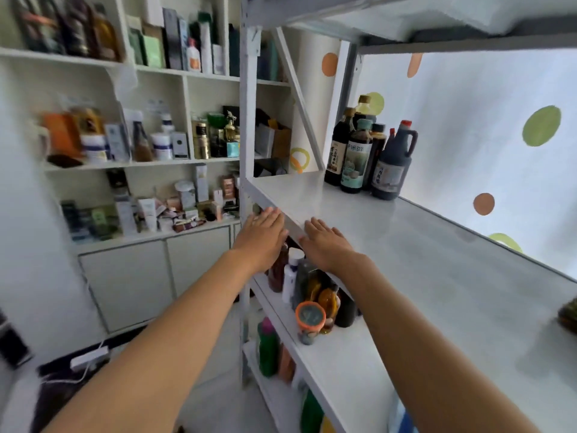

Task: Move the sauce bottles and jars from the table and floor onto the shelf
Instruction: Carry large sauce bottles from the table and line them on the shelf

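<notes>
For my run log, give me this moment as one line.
left hand: open, empty | right hand: open, at shelf front edge | dark sauce bottles: grouped upright at shelf's far end

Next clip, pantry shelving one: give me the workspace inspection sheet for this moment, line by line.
Surface: white metal shelf, mostly bare; no table in view.
Job's things: cluster of dark sauce bottles upright at the shelf's far end; more bottles and an orange-lidded jar on the shelf below.
Clutter: green bottle on a lower level; a dark item at the right edge, unclear.
Grippers: left hand and right hand flat, fingers straight, at the shelf's front edge, holding nothing.
Cables: white power strip with cord on the floor.
Surroundings: wall cabinet full of boxes and cosmetics; dotted curtain behind.
</notes>
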